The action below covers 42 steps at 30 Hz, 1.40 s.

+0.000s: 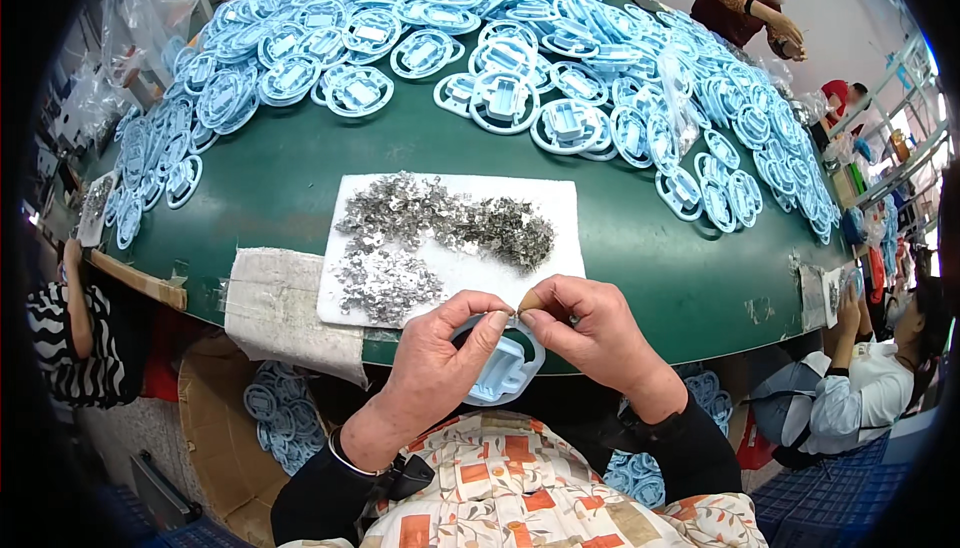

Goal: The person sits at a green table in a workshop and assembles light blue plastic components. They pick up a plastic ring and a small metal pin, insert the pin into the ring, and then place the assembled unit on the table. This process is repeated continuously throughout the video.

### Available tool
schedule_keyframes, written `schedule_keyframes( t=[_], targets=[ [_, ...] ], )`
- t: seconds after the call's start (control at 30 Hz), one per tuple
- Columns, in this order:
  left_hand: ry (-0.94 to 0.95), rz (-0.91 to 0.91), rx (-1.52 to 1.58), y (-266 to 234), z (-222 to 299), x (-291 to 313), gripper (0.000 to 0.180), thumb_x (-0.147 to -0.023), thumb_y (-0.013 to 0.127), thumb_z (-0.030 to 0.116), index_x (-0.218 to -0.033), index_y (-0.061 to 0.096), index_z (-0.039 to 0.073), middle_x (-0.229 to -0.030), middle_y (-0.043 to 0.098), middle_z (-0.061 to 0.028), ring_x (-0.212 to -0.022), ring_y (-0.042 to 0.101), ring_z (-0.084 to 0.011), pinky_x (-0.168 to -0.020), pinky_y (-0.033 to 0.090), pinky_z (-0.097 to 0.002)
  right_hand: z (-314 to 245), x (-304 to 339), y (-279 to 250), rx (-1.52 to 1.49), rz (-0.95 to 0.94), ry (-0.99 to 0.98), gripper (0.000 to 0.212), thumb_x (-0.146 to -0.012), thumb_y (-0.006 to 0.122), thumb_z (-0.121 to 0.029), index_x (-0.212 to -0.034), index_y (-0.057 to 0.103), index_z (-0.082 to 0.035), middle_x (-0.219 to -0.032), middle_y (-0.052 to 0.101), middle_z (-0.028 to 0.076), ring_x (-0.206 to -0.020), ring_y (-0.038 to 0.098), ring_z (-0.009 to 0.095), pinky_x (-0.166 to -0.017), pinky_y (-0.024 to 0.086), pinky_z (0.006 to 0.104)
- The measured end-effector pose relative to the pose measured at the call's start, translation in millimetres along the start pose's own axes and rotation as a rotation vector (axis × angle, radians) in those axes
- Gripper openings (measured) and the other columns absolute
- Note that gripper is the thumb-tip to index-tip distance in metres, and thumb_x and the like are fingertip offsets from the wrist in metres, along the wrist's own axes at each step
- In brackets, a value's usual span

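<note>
A light blue plastic part (503,369), an oval ring with a box-shaped recess, hangs just beyond the table's near edge, in front of my body. My left hand (436,360) is closed on its upper left rim between thumb and fingers. At the top of the rim my right hand (593,334) pinches with thumb and forefinger, its tips almost meeting the left ones. Whatever tiny piece sits between the fingertips is too small to name. Just beyond both hands, small metal clips (392,210) lie in heaps on a white foam sheet (470,298).
Many similar blue parts (503,98) are piled across the far side of the green table (380,153). A pale cloth (280,308) drapes over the near edge. Below stands a cardboard box (215,413) beside more blue parts. Other people work around the table, including a striped sleeve (55,318) at left.
</note>
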State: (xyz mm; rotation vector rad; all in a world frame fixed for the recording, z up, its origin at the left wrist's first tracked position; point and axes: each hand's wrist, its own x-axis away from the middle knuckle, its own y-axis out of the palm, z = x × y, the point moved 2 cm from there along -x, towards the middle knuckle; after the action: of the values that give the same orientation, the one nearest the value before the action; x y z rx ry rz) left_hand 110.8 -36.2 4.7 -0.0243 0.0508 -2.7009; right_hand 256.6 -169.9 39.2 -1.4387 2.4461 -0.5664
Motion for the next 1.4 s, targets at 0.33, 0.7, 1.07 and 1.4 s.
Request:
schedule_keyframes(
  t=[0.33,0.7,1.07,1.4],
  targets=[
    [-0.14,0.056,-0.086,-5.3,-14.2,-7.4,0.028,-0.107,0.049,0.012,-0.125,0.066,-0.001,-0.09,0.067,0.0016,-0.074,0.053,-0.0019,-0.067,0.046,-0.0209,19.2,8.8,15.1,0.154,0.065,-0.245,0.012,-0.082,0.074,-0.001,-0.093,0.068,-0.002,-0.082,0.068,0.009,-0.067,0.067,0.02,-0.059,0.053,0.0303],
    [-0.216,0.056,-0.118,-5.7,-20.3,-11.1,0.028,-0.108,0.05,0.014,-0.124,0.066,-0.002,-0.085,0.066,0.0022,-0.073,0.054,-0.0015,-0.064,0.047,-0.0219,27.8,5.2,17.8,0.252,0.023,-0.284,0.015,-0.079,0.074,-0.002,-0.092,0.066,-0.004,-0.079,0.065,0.008,-0.067,0.067,0.023,-0.059,0.054,0.0336],
    [-0.215,-0.007,-0.163,-3.2,-15.8,-9.5,0.027,-0.103,0.059,0.01,-0.127,0.065,-0.001,-0.089,0.068,-0.0004,-0.075,0.057,-0.0028,-0.065,0.051,-0.0235,-7.7,-7.1,7.5,0.669,-0.182,-0.352,0.015,-0.083,0.073,-0.013,-0.09,0.06,-0.008,-0.079,0.06,0.007,-0.076,0.068,0.027,-0.063,0.055,0.0401],
    [-0.207,-0.023,-0.123,-4.9,-20.3,-9.7,0.029,-0.104,0.058,0.013,-0.128,0.063,-0.002,-0.099,0.072,-0.0061,-0.086,0.063,-0.006,-0.074,0.054,-0.025,0.5,3.2,-0.4,0.302,-0.036,-0.058,0.019,-0.094,0.069,-0.015,-0.109,0.064,-0.006,-0.091,0.071,0.012,-0.079,0.071,0.031,-0.066,0.056,0.0392]
  ],
)
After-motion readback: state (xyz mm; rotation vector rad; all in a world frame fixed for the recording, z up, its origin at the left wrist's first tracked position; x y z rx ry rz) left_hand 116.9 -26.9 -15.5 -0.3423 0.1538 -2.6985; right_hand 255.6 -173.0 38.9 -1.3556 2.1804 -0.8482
